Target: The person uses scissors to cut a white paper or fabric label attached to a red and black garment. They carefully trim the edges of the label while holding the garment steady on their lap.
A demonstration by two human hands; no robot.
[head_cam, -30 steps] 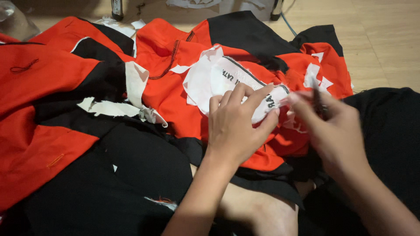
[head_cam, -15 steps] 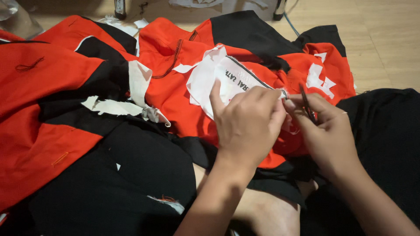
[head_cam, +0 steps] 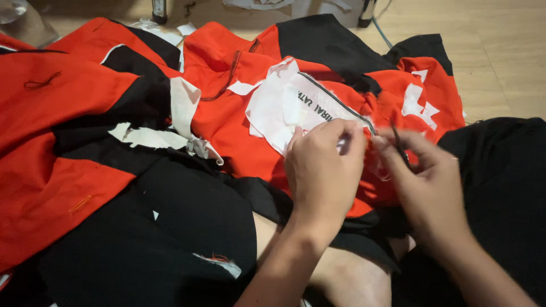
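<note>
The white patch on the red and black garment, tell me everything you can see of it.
The white patch looks like thin backing paper or fabric with ragged, torn edges, lying crumpled on the red and black garment. Dark lettering and a dark stitched line run along its right side. The left hand pinches its lower right edge; the right hand holds a thin dark tool just beside it.

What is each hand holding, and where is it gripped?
Left hand pinches the white fabric backing at its lower edge; right hand holds a thin dark tool by its lower end.
</note>
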